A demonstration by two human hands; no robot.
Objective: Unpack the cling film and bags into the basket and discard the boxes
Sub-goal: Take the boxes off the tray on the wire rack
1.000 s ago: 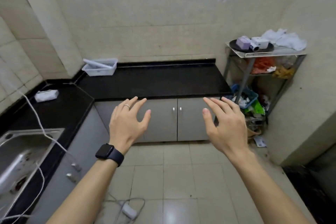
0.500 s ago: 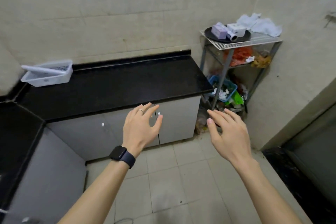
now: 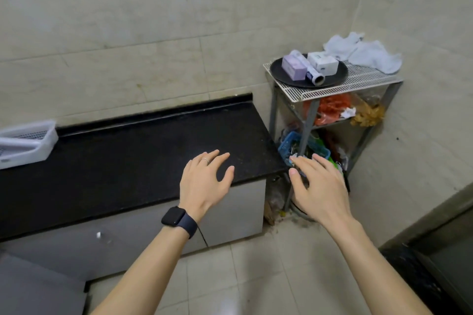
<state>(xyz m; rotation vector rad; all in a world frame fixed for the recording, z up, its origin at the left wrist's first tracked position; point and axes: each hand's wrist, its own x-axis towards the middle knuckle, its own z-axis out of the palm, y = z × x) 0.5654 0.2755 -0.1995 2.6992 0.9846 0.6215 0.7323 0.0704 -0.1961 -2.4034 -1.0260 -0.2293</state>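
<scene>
Both hands hover low in the middle of the view, palms down, fingers spread wide and holding nothing. The left hand, with a ring on one finger and a dark watch on the wrist, is over the near edge of the black counter. The right hand is at its three o'clock, apart from it, in front of the lower part of the rack. The boxes are at one o'clock from the right hand, well apart from both hands, on a black tray on the rack's top wire shelf: a purple box on the left, a white box on the right, and a roll lying between them with one end toward the camera. At three o'clock from the tray a white cloth lies crumpled on the same shelf. An orange bag is on the middle shelf, and a blue basket sits lower, at eleven o'clock from the right hand. The basket, white, stands on the counter by the wall at nine o'clock from the left hand, well apart, cut off by the left edge. A grey cabinet is under the counter, above a pale tiled floor.
</scene>
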